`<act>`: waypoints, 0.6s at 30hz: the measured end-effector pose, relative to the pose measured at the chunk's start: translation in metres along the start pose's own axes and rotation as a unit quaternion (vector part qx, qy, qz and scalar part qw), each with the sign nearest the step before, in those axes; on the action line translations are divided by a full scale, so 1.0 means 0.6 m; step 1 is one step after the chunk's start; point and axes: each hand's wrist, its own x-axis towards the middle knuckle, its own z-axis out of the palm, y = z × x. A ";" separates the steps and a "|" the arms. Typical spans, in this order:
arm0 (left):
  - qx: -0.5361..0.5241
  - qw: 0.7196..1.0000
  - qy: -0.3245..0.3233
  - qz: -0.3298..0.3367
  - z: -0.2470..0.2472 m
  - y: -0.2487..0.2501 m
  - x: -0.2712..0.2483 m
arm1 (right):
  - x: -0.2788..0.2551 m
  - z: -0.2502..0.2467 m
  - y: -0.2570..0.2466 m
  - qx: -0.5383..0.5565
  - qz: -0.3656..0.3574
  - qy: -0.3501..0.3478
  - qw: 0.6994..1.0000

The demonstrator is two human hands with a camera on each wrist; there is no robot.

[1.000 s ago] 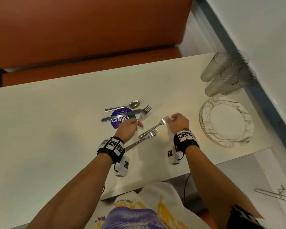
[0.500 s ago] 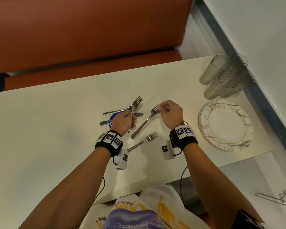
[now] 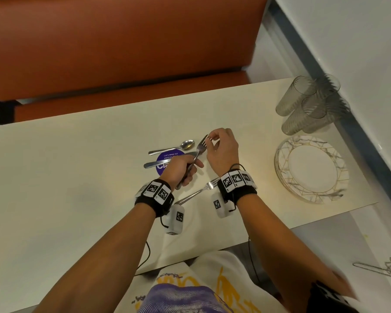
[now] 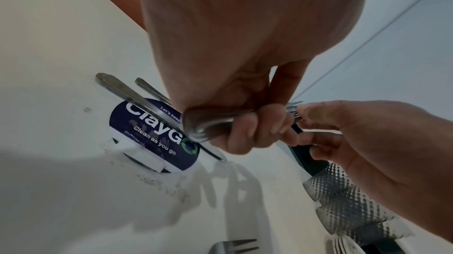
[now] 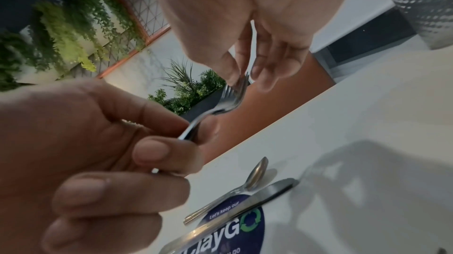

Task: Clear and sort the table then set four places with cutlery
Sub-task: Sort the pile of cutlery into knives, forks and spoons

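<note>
My left hand [image 3: 184,169] grips the handles of two stacked forks [image 3: 201,147] a little above the table, tines pointing away from me. My right hand [image 3: 221,146] pinches the tines between thumb and fingertips [image 5: 241,68]. In the left wrist view the fork handle ends [image 4: 208,125] stick out of my left hand [image 4: 247,122], and my right hand [image 4: 367,142] reaches in from the right. A third fork [image 3: 196,192] lies on the table between my wrists. A spoon [image 3: 174,147] and a knife [image 3: 155,164] lie across a round purple sticker [image 3: 166,162].
A stack of marbled plates [image 3: 312,169] sits at the right on the cream table [image 3: 77,166]. Several ribbed glasses [image 3: 309,105] stand behind the plates by the wall. An orange bench [image 3: 122,53] runs along the far side.
My right hand carried its fork over to the fork in my left hand, and the two now sit together in the left grip. The third fork stayed on the table.
</note>
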 end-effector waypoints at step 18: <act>0.210 0.974 0.079 0.032 -0.009 -0.027 0.009 | -0.028 -0.023 0.049 0.069 0.159 -0.098 0.980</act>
